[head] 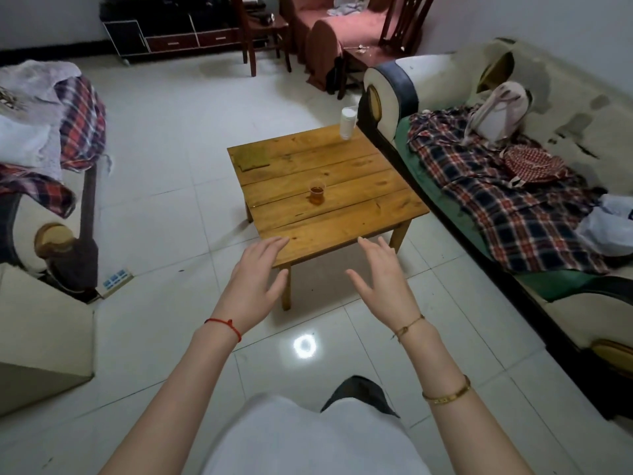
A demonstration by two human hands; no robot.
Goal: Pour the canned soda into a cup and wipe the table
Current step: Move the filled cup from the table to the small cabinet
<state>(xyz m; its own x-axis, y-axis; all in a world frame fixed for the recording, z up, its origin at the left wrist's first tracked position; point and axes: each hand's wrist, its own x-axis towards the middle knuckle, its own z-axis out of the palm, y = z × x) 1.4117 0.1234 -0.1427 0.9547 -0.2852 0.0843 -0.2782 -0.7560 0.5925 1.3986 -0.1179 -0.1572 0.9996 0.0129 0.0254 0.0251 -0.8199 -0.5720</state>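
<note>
Beyond both outstretched hands stood the wooden table [342,217], a sofa [513,207] along its right side. At its far right corner rose a stack of white cups [347,123]; a flat cloth [253,157] lay far left. Mid-table, straight ahead, sat the cup [317,193] holding amber drink, about equally near each hand. The left hand [255,279] and right hand [380,275] were spread wide, empty, at the near edge. No can showed.
</note>
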